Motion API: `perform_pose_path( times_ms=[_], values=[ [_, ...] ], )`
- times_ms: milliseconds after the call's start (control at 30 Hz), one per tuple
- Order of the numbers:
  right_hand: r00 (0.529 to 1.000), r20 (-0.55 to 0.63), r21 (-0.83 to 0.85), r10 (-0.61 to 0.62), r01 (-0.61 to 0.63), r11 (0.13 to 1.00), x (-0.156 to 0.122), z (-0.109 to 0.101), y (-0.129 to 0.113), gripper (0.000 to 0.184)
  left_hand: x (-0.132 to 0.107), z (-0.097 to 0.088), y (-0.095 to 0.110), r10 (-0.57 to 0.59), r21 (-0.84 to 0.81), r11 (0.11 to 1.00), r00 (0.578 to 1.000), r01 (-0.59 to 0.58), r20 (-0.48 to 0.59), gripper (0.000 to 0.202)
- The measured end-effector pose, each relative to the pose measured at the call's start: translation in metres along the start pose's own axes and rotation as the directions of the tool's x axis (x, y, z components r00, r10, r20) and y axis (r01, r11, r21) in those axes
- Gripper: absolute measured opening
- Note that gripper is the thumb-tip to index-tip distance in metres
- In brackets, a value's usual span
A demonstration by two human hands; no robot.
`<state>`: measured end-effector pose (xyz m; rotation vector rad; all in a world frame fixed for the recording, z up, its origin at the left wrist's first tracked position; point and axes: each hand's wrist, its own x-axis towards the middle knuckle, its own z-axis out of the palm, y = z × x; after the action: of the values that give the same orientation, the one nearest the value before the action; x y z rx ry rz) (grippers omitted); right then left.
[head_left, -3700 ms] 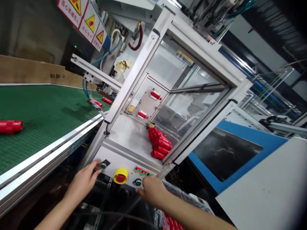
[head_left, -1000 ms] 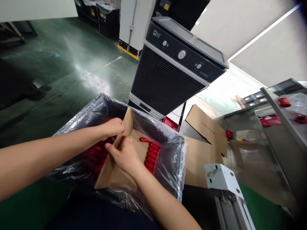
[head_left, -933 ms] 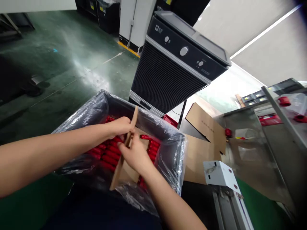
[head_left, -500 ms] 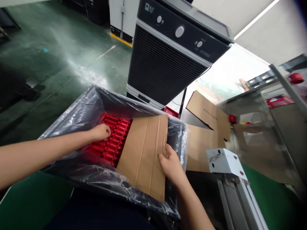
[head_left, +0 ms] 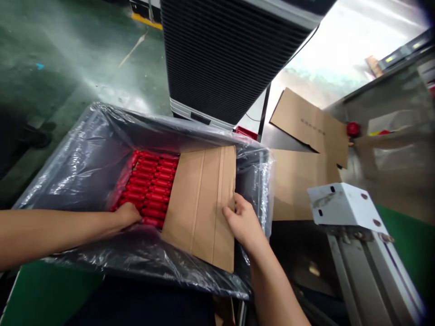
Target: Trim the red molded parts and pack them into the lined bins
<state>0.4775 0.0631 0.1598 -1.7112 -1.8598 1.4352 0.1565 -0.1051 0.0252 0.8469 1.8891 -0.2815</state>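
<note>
The plastic-lined box (head_left: 84,149) holds red tubes (head_left: 152,179) packed in neat rows. A cardboard sheet (head_left: 200,203) covers the right half of the box; the left rows are not yet covered. The right hand (head_left: 243,222) is clamped on the sheet's right edge. The left hand (head_left: 129,213) rests on the nearest tubes; its grip cannot be judged.

black louvred unit (head_left: 231,59) behind | flat cartons (head_left: 306,181) right | white bracket (head_left: 343,203) right
</note>
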Motion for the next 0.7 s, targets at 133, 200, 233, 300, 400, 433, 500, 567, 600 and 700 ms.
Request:
perform_pose_path(
  times_ms=[133,200,233,300,400,433,500,567,600,700],
  values=[
    [1.0,0.018,0.012,0.01,-0.01,1.0,0.001,0.002,0.0,0.028,-0.002,-0.003,0.003,-0.021,0.042,0.999,0.998,0.019,0.061,0.024],
    [1.0,0.019,0.015,0.004,-0.005,1.0,0.001,0.002,-0.001,0.029,-0.003,-0.007,0.005,0.007,0.062,0.998,0.999,-0.01,0.051,0.024],
    [1.0,0.019,0.014,0.0,0.0,1.0,0.001,0.002,-0.002,0.029,-0.004,-0.009,0.006,0.028,0.074,0.997,0.999,-0.031,0.044,0.024],
    [1.0,0.021,0.008,-0.006,0.006,1.0,0.001,0.002,-0.002,0.028,-0.004,-0.01,0.008,0.084,0.104,0.991,0.996,-0.086,0.027,0.023],
    [1.0,0.029,0.009,-0.012,0.012,1.0,0.003,0.004,-0.002,0.027,-0.007,-0.007,0.012,0.182,0.173,0.968,0.983,-0.183,0.02,0.024],
    [0.999,0.031,0.01,-0.013,0.012,1.0,0.003,0.005,-0.002,0.027,-0.008,-0.005,0.013,0.214,0.201,0.956,0.977,-0.215,0.026,0.024],
    [0.999,0.037,0.009,-0.011,0.011,1.0,0.004,0.007,-0.001,0.028,-0.012,-0.003,0.015,0.263,0.259,0.929,0.964,-0.266,0.045,0.023],
    [0.999,0.048,0.01,-0.009,0.008,1.0,0.004,0.008,-0.001,0.028,-0.015,-0.002,0.017,0.283,0.325,0.901,0.957,-0.288,0.062,0.023],
    [0.999,0.053,0.012,-0.007,0.007,1.0,0.004,0.008,-0.001,0.029,-0.017,-0.003,0.018,0.282,0.36,0.887,0.957,-0.288,0.07,0.023],
    [0.998,0.061,0.017,-0.003,0.002,1.0,0.003,0.008,-0.001,0.03,-0.02,-0.006,0.021,0.254,0.457,0.848,0.963,-0.268,0.092,0.026]
  ],
)
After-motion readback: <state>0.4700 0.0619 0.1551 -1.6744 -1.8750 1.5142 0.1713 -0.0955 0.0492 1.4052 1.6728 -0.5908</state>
